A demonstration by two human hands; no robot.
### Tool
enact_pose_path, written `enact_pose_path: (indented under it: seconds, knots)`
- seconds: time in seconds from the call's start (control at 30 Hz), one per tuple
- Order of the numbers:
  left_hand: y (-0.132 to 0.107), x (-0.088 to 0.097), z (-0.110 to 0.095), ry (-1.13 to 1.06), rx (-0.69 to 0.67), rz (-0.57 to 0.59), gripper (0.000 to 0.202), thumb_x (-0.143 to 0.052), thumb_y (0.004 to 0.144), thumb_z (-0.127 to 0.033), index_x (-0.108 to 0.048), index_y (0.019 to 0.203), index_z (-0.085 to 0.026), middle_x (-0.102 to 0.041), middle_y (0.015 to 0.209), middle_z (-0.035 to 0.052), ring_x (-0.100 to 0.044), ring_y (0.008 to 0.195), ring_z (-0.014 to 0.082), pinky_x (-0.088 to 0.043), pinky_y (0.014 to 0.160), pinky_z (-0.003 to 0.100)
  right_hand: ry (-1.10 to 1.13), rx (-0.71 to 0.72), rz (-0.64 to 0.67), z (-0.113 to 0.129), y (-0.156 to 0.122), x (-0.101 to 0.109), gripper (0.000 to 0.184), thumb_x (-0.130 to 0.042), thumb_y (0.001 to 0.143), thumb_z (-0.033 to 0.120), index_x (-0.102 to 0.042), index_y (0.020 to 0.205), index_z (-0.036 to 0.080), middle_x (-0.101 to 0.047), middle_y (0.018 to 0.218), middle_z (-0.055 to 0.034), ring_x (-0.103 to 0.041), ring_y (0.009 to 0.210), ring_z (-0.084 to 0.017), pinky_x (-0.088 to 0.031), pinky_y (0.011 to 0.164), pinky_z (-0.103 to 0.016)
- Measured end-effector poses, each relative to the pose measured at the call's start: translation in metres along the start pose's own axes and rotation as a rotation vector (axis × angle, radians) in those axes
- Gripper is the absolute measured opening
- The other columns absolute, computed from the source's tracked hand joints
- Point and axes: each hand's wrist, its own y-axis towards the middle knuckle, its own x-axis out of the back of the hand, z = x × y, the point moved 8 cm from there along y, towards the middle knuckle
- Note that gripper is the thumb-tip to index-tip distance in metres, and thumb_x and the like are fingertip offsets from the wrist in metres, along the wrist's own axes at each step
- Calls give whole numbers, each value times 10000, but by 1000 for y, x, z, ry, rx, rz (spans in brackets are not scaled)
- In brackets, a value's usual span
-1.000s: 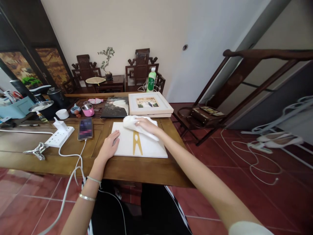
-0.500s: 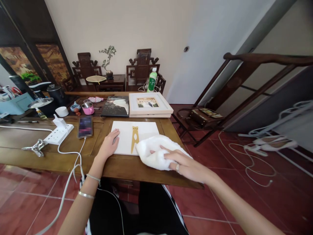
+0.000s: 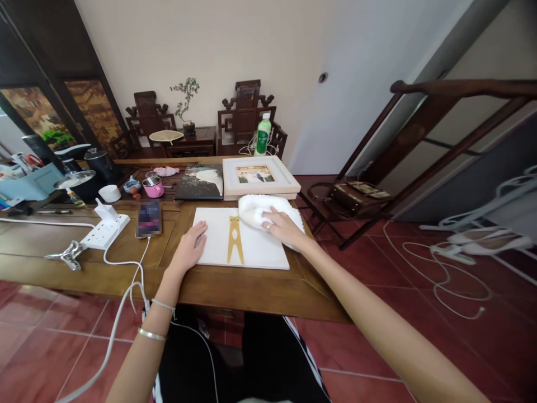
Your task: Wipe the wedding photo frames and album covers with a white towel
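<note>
Broadly, a long wooden surface [image 3: 235, 294] runs left to right in front of the person. At its far side lies a white frame [image 3: 289, 182], flat, with a dark print [image 3: 199, 184] touching its left edge. Both lie just beyond the white panel [image 3: 255, 252], and the frame's near edge blocks the way past the panel's far side. To the left, well clear of the panel, lie a power strip [image 3: 104, 232] and a phone [image 3: 149, 219], each trailing a cable off the near edge. A green bottle [image 3: 263, 134] stands behind the frame. A pink cup [image 3: 153, 188] and a white bowl [image 3: 110, 193] sit at the far left, and a metal clip [image 3: 67, 254] lies near the front edge.

The panel lies flat near the front edge, its long axis across the surface from left to right. A gold peg shape [image 3: 235, 242] on it runs the other way, head away from the person, split legs toward them. A white cloth [image 3: 251, 206] lies bunched on the panel's far right corner, touching the frame.

The left hand [image 3: 188, 249] rests flat on the panel's left edge, its grip slack and fingers spread. The right hand [image 3: 282, 226] lies on top of the cloth with bent fingers. Whether its grip closes on the folds I cannot tell.
</note>
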Motion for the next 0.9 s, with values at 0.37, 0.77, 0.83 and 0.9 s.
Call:
enact_pose_path:
  seconds: [0.37, 0.77, 0.83, 0.9]
  knots:
    - [1, -2, -1, 17, 2, 6, 410, -417, 887, -262, -611, 1217, -115, -530, 1370, 132, -446, 1320, 249, -306, 1138, 436, -122, 94, 377, 53, -144, -4, 288, -385, 838, 264, -656, 927, 226, -651, 1123, -110, -351, 1353, -320, -384, 993, -434]
    - [1, 3, -2, 40, 9, 10, 427, -427, 884, -278, -608, 1220, -87, -539, 1357, 140, -453, 1315, 232, -309, 1139, 408, 27, 14, 47, -1, 22, 15, 212, -387, 744, 280, -570, 683, 191, -654, 824, -63, -572, 868, -270, -399, 789, -350]
    - [2, 3, -2, 38, 5, 7, 432, -429, 884, -282, -607, 1219, -76, -541, 1354, 147, -453, 1315, 231, -305, 1142, 400, 33, -4, 15, -6, 36, 17, 220, -382, 747, 262, -586, 722, 183, -667, 906, -70, -563, 921, -272, -391, 807, -344]
    - [2, 3, -2, 33, 2, 4, 434, -432, 884, -286, -607, 1218, -70, -542, 1352, 152, -452, 1315, 232, -302, 1144, 394, 32, -18, 6, -6, 38, 17, 236, -379, 757, 252, -603, 752, 180, -673, 955, -76, -560, 956, -277, -389, 824, -344]
